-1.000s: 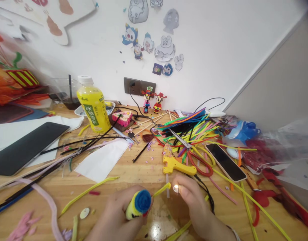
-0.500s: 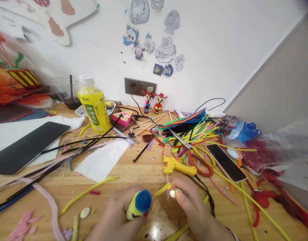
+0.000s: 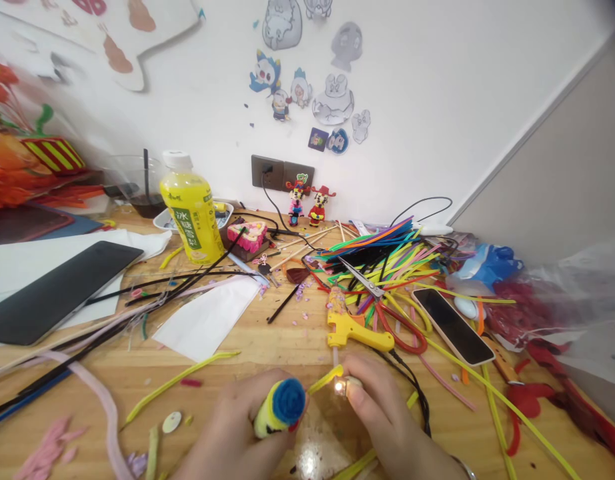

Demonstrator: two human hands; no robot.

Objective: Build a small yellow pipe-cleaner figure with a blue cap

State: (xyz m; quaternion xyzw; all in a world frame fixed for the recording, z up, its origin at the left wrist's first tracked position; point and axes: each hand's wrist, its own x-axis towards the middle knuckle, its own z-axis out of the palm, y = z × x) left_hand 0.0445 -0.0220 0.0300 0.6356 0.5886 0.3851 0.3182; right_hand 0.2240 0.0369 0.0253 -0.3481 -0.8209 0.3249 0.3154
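My left hand (image 3: 242, 427) is closed around a small yellow figure (image 3: 277, 408) with a coiled blue top, held upright. From the figure a short yellow pipe cleaner (image 3: 325, 380) sticks out to the right. My right hand (image 3: 387, 420) grips a lighter (image 3: 351, 385), its metal end glowing bright just below the strip's tip. Whether the glow touches the strip I cannot tell. Just beyond my hands lies a yellow hot glue gun (image 3: 355, 331), with a clear glue stick showing at its near end.
Red-handled scissors (image 3: 372, 290) lie on a heap of coloured pipe cleaners (image 3: 407, 257). A phone (image 3: 453, 327) is to the right. At left stand a yellow drink bottle (image 3: 192, 217) and a black tablet-like slab (image 3: 62, 290). Two small figures (image 3: 307, 203) stand against the wall.
The glowing end of the lighter has shifted slightly left, closer under the strip's tip. Both hands keep their grip; the view has moved a little.
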